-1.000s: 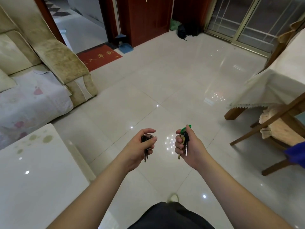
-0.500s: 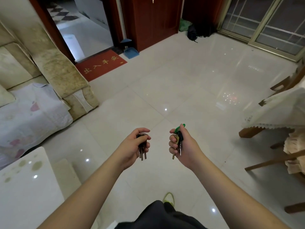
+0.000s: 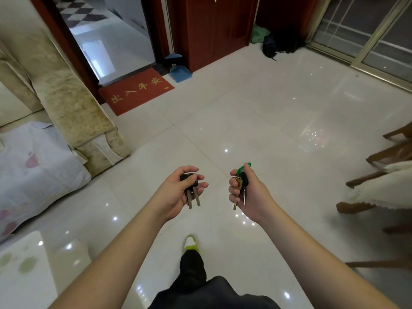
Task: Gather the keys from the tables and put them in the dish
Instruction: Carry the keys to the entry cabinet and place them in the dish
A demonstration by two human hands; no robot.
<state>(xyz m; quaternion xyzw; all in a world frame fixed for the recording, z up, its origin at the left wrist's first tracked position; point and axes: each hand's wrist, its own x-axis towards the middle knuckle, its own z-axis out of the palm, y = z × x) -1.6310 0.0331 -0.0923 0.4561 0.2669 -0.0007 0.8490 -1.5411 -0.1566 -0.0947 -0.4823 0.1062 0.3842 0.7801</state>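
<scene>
Over the floor (image 3: 245, 112), hands still grip keys.

Both forearms are bare from the near edge of the frame out to the left hand (image 3: 178, 192) and right hand (image 3: 249, 192), with no sleeve, watch or ring visible. The legs are clad in dark, near-black trousers (image 3: 200, 286), loose and creased, filling the near centre. Beyond the trouser hem, one shoe (image 3: 190, 243) shows a white upper with a yellow-green band where it meets the trouser leg; its outline is blurred, so finer detail cannot be told.
</scene>
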